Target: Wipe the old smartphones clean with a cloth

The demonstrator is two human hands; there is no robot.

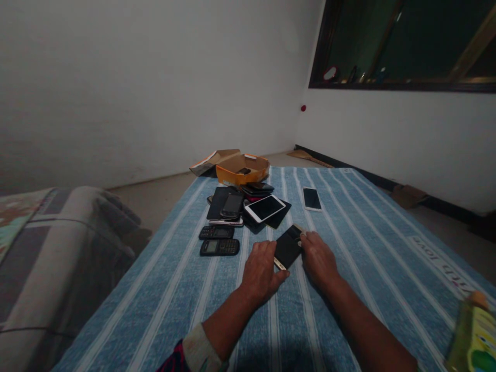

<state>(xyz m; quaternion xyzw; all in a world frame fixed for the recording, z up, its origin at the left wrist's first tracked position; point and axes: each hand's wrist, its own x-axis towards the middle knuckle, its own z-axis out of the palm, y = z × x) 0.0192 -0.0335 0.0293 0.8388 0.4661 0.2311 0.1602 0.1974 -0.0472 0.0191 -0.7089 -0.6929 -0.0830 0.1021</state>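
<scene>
A dark smartphone with pale gold ends (287, 249) lies tilted between my hands, just above or on the striped cloth; I cannot tell which. My left hand (261, 271) grips its near left edge, thumb by the lower end. On its right edge are the closed fingers of my right hand (318, 258). Just beyond is a white smartphone (265, 207) on a heap of dark phones. To the left, two black keypad phones (219, 247) lie side by side. Another white smartphone (312, 199) rests by itself farther right.
An orange cardboard box (242, 175) stands open at the table's far end, a dark phone inside. The table wears a blue striped cloth (166, 305). A yellow-green bottle (475, 336) is at the near right corner. A covered seat or bed (77, 248) flanks the left side.
</scene>
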